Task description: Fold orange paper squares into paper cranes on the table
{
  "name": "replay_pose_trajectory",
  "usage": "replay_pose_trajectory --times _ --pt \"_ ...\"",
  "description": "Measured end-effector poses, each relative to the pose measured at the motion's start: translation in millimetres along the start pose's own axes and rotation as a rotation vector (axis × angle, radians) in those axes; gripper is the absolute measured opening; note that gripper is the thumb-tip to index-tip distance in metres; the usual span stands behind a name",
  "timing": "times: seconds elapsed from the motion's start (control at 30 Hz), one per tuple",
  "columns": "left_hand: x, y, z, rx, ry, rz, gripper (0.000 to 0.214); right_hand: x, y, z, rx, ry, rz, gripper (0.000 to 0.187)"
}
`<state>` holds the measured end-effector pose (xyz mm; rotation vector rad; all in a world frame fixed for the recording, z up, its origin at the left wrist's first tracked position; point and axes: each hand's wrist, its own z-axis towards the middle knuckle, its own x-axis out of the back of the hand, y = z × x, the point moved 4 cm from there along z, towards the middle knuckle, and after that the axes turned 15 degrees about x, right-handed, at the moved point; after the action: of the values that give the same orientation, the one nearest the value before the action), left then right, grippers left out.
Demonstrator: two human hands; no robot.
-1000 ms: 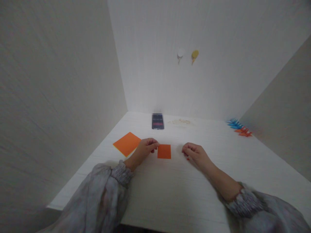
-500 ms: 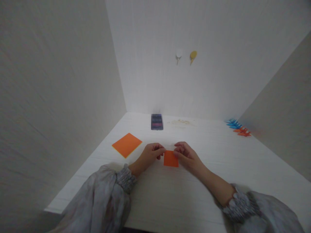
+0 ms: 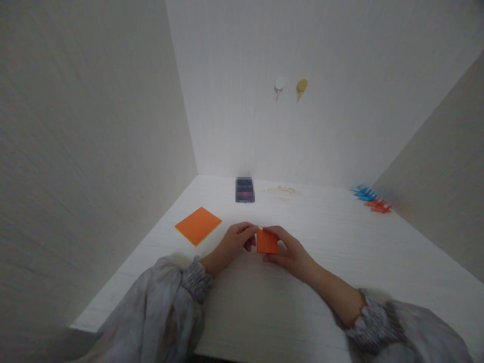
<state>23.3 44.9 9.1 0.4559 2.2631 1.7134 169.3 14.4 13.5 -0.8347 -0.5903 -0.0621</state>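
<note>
A small folded square of orange paper [image 3: 267,242] is held up between my two hands over the white table. My left hand [image 3: 244,236] pinches its upper left corner, fingers closed. From the right side my right hand [image 3: 288,252] grips it, with fingers along the top edge and the thumb by the lower edge. To the left of my left hand, a larger flat stack of orange paper [image 3: 198,226] with a thin yellow edge lies turned like a diamond.
A dark, blurred-out rectangular object [image 3: 245,190] lies near the back wall. Several folded blue paper figures [image 3: 365,193] and orange paper figures [image 3: 378,205] stand at the far right. A white hook [image 3: 279,86] and a yellow hook [image 3: 301,86] are on the wall.
My right hand has shifted from the paper's upper right corner to grasp its top and bottom edges. The paper square has risen slightly and tilted. My left hand keeps its pinch.
</note>
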Motion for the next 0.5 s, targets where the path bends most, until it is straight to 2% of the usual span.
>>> replay_pose_trajectory --times 0.17,0.33,0.5 --pt "-7.1 5.9 -5.5 -0.051 -0.094 0.005 0.03 1.6 4.5 0.3 -0.082 0.052 0.186 0.05" --pt "-5.8 3.4 -3.3 -0.058 -0.077 0.027 0.031 -0.6 8.6 -0.9 -0.118 0.071 0.349 0.045" --pt "-5.8 3.0 -3.0 -0.054 -0.084 0.01 0.029 -1.3 9.6 -1.7 -0.135 0.087 0.378 0.044"
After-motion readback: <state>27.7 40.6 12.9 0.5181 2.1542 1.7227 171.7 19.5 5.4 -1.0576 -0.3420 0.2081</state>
